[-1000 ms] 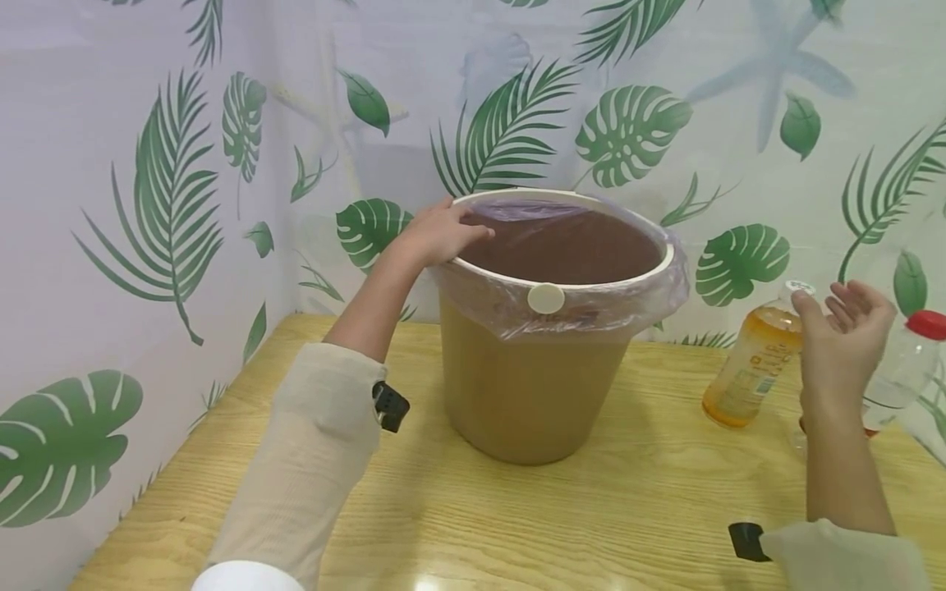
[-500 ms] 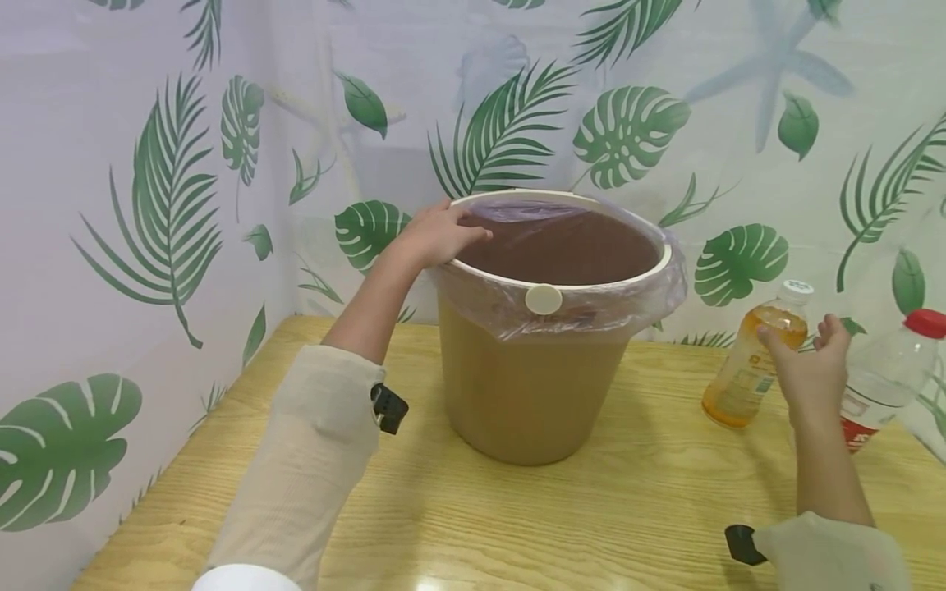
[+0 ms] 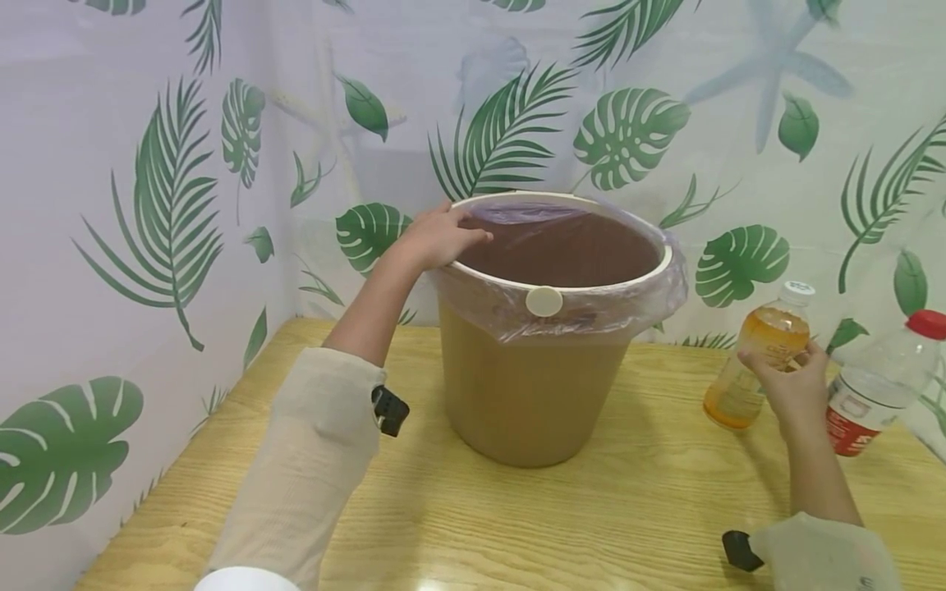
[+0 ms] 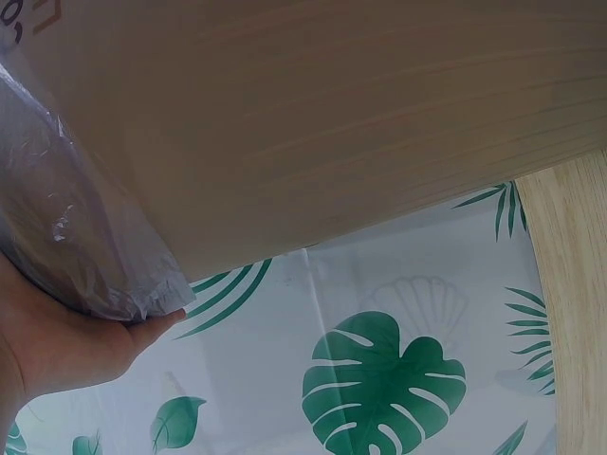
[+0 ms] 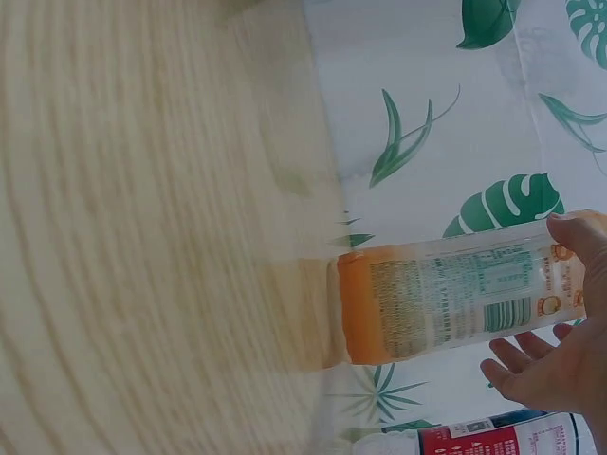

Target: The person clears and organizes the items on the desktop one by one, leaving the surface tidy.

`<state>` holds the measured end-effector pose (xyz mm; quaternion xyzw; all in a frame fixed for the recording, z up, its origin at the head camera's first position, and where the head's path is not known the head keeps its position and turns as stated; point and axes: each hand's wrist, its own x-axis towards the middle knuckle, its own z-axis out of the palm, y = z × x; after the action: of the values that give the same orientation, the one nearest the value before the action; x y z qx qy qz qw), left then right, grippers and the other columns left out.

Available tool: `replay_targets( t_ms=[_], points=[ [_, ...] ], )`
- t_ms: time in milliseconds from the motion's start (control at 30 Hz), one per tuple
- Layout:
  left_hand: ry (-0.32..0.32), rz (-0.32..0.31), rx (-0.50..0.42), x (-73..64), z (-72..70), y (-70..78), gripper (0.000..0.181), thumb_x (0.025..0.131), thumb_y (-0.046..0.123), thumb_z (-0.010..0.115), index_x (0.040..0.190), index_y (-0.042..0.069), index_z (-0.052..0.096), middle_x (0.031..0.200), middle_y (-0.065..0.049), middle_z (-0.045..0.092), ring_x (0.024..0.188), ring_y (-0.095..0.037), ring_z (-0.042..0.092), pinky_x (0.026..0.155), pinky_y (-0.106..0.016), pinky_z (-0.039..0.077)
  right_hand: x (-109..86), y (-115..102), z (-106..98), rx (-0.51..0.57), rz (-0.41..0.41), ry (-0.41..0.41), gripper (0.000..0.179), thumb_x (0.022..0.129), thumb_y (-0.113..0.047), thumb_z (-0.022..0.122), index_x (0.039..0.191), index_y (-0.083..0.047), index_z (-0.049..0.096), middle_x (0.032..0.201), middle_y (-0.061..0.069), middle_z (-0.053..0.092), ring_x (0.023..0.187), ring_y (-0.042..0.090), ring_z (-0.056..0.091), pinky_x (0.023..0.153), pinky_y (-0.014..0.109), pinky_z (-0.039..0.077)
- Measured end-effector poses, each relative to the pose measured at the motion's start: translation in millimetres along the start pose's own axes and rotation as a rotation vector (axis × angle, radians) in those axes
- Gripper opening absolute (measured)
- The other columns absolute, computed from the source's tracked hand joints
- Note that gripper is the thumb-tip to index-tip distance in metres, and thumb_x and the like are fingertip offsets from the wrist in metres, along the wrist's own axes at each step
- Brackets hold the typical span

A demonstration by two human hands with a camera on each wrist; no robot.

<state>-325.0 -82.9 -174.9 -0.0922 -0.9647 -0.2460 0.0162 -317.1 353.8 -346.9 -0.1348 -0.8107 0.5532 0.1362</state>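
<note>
A tan trash bin (image 3: 532, 394) stands upright, a thin translucent bag (image 3: 621, 310) folded over its white rim. My left hand (image 3: 439, 238) holds the rim on the left side, with the bag under it; the left wrist view shows a digit (image 4: 156, 327) lying along the bag's outside. At the right, my right hand (image 3: 794, 386) is around an orange drink bottle (image 3: 757, 357) with a white cap. Its thumb is at one side of the bottle, and the other fingers (image 5: 517, 365) are spread, apart from the bottle in the right wrist view.
A clear bottle (image 3: 875, 394) with a red cap and red label stands just right of my right hand. Everything is on a wooden table (image 3: 576, 525). A leaf-patterned covering (image 3: 628, 49) rises behind and along the left.
My right hand has moved left and down to the orange drink bottle, uncovering more of the red-capped bottle. My left hand has stayed on the rim.
</note>
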Motion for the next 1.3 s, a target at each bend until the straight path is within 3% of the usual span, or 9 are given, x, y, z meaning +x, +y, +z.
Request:
replay_targets(
  t_ms=[200, 633, 1300],
  points=[
    [-0.001, -0.005, -0.004, 0.4, 0.6, -0.6, 0.060, 0.095, 0.044, 0.042, 0.145, 0.013, 0.030, 0.151, -0.012, 0.011, 0.136, -0.033, 0.008, 0.106, -0.048, 0.015, 0.3, 3.6, 2.4, 0.007, 0.025, 0.015, 0.088, 0.086, -0.035, 0.061, 0.146, -0.006, 0.003, 0.148, 0.023, 0.009, 0.129, 0.035, 0.021, 0.102, 0.043, 0.028],
    [-0.002, 0.004, 0.005, 0.4, -0.2, -1.2, 0.061, 0.094, 0.045, 0.042, 0.144, 0.012, 0.030, 0.151, -0.013, 0.011, 0.136, -0.033, 0.009, 0.106, -0.047, 0.015, 0.2, 0.6, 0.1, -0.027, 0.017, 0.034, 0.087, 0.086, -0.036, 0.060, 0.146, -0.004, 0.005, 0.147, 0.024, 0.013, 0.129, 0.038, 0.021, 0.102, 0.046, 0.028],
    [-0.009, -0.003, 0.005, -0.2, -1.5, -1.0, 0.059, 0.095, 0.043, 0.043, 0.144, 0.012, 0.031, 0.152, -0.011, 0.009, 0.136, -0.032, 0.007, 0.107, -0.047, 0.013, -11.0, -18.3, 0.6, 0.001, 0.005, 0.014, 0.090, 0.085, -0.042, 0.060, 0.147, -0.009, 0.003, 0.149, 0.020, 0.009, 0.133, 0.035, 0.018, 0.102, 0.047, 0.027]
  ],
)
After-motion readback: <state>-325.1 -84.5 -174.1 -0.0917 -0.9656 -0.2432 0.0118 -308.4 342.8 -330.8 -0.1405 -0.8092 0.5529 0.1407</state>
